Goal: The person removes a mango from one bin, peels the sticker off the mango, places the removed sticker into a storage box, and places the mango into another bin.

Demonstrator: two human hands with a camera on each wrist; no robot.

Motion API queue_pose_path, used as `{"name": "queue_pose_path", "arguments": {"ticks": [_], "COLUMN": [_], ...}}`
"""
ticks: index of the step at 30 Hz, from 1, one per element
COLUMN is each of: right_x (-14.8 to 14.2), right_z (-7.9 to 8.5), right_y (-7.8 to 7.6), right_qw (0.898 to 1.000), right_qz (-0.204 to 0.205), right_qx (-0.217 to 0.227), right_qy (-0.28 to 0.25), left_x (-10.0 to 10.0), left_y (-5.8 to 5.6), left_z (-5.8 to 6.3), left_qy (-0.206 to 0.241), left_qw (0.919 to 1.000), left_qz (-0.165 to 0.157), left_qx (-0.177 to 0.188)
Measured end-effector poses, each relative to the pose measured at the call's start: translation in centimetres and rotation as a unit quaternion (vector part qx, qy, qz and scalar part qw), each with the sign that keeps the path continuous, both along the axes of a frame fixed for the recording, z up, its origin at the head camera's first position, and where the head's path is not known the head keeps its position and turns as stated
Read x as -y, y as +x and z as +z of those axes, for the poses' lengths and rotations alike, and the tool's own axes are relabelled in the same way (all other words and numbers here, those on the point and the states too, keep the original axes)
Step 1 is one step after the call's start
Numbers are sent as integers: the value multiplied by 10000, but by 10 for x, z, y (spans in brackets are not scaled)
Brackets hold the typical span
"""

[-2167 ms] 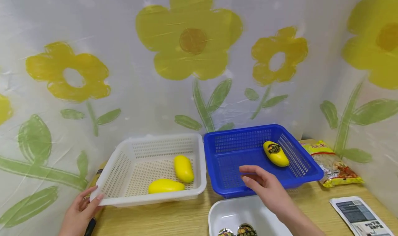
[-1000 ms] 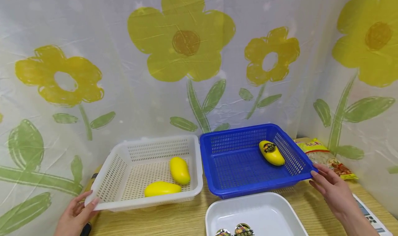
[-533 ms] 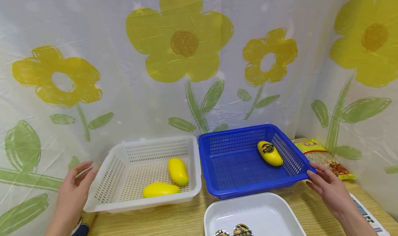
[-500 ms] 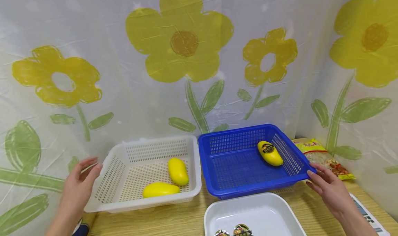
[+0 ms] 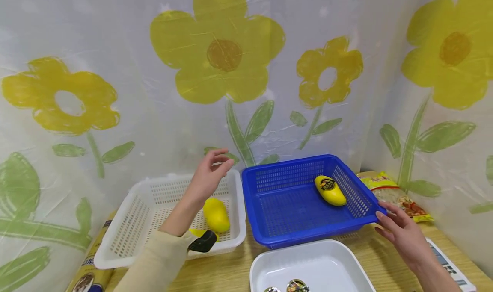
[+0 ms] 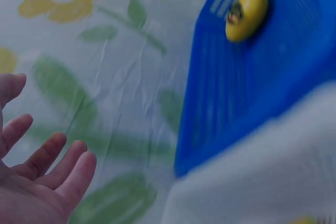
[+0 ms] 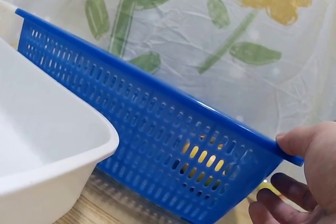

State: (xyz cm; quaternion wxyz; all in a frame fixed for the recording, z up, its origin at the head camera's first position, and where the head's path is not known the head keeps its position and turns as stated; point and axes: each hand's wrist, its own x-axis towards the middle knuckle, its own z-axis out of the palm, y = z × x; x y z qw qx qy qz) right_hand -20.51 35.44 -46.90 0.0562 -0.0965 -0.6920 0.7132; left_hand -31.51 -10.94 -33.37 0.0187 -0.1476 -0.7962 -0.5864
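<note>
My left hand (image 5: 208, 174) hovers over the white basket (image 5: 120, 236), fingers loosely bent and holding nothing; the left wrist view shows its spread fingers (image 6: 44, 153) against the curtain. Two plain yellow mangoes lie in that basket. One mango (image 5: 216, 215) shows well, while my sleeve and a black strap end mostly hide the other. At the front right corner of the blue basket (image 5: 285, 208), my right hand (image 5: 402, 232) grips the rim, thumb on top and fingers bent below. A mango with a dark sticker (image 5: 330, 190) lies inside the blue basket, toward its right side.
A white tray (image 5: 319, 264) with round stickers (image 5: 297, 286) stands in front of the blue basket. Right of it are a yellow food bag (image 5: 400, 197) and a flat white packet (image 5: 448, 264). A golden packet (image 5: 90, 270) lies left. A flowered curtain (image 5: 161, 142) closes the back.
My left hand has let go of the white basket's left corner and moved right and up across it. Earlier, my right hand went from above the blue basket to its right corner, where it stays.
</note>
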Motion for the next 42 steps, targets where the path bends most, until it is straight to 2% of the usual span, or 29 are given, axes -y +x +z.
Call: {"name": "queue_pose_path", "arguments": {"ticks": [5,10,15,21,26,33,38,42], "right_x": [-2,-5,-6,-5,-2,1,0,1], "right_z": [-2,-2,1,3,2,1,0,1], "right_y": [3,3,2,1,1,1,2,0], "right_qw": [10000,9998,9995,9993,9995,9988,9985,9980], "right_qz": [-44,-78,-57,-82,-130,-119,-166,-187], "right_qx": [21,-84,-280,-337,-175,-75,-32,-30], "right_qy": [65,153,98,113,218,465,520,601], "left_x": [-56,-96,-131,-170,-190,-208,-221,-229], "left_y": [-16,-29,-45,-60,-64,-64,-66,-69], "left_z": [-6,-17,-36,-61,-78,-97,-107,-110], "left_qy": [264,441,536,885,888,994,865,697], "left_qw": [9993,9972,9947,9905,9872,9768,9738,9735], "left_qz": [-214,-540,-721,-598,-511,-626,-769,-878], "left_qx": [145,265,494,871,1219,1791,1959,1994]}}
